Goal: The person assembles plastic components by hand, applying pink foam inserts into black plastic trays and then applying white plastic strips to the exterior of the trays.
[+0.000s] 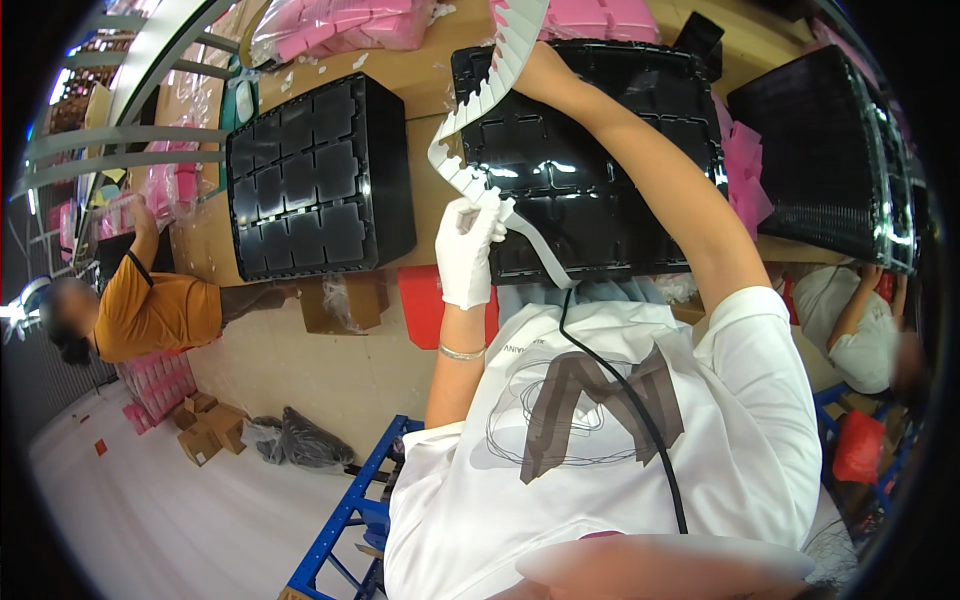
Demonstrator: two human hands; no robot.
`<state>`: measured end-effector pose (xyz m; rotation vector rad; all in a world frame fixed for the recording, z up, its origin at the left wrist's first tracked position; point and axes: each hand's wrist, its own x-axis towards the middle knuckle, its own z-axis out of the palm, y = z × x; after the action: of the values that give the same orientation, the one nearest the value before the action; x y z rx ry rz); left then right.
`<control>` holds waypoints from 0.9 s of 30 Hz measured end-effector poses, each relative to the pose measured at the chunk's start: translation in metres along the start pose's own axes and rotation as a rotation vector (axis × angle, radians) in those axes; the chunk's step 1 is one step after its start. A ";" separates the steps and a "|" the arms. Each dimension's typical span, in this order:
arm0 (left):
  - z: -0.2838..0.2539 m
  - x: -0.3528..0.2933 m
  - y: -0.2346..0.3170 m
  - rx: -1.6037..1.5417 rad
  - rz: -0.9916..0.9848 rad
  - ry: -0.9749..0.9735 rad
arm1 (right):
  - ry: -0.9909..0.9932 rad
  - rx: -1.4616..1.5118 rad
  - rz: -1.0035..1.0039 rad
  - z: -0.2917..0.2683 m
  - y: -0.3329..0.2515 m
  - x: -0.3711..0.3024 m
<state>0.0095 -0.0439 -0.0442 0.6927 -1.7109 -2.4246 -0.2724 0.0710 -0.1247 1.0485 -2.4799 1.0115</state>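
White-gloved L hand pinches the white toothed flexible strip, which runs btwn hands up to the bare R hand (grip part-hidden, can't tell), w/ the shiny black moulded plastic tray beneath R, so prob. best keep it untwisted, teeth unbent.

Small dark lettering beside a large letter-like print on the white T-shirt

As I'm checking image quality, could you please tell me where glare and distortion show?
Head view: white glare streaks the black tray under the right arm. Head view: fisheye distortion bows the grey rails at left, and the corners fall to black.
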 end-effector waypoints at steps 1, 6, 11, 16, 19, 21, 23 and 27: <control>0.001 0.000 0.002 0.008 -0.013 -0.004 | 0.053 0.035 -0.013 0.004 0.005 0.000; -0.003 0.002 0.002 -0.018 -0.011 -0.017 | -0.015 0.045 0.015 -0.008 0.001 -0.002; -0.010 -0.001 0.003 -0.049 -0.050 -0.012 | -0.187 0.405 0.200 -0.052 -0.042 -0.027; 0.004 -0.004 0.011 -0.102 -0.086 -0.009 | -0.114 1.428 0.631 -0.085 -0.094 -0.100; 0.018 -0.001 -0.003 -0.153 -0.069 -0.047 | -0.277 1.321 0.894 -0.101 -0.131 -0.132; 0.028 0.001 -0.005 -0.163 -0.061 -0.101 | -0.212 1.061 0.766 -0.102 -0.150 -0.144; 0.042 0.001 0.003 -0.205 -0.149 -0.098 | -0.131 0.933 0.761 -0.108 -0.158 -0.152; 0.051 0.007 -0.005 -0.186 -0.115 -0.140 | 0.162 0.558 0.184 -0.128 -0.158 -0.162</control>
<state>-0.0173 -0.0002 -0.0377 0.6267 -1.5011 -2.7273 -0.0499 0.1660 -0.0309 0.8330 -2.2401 1.8370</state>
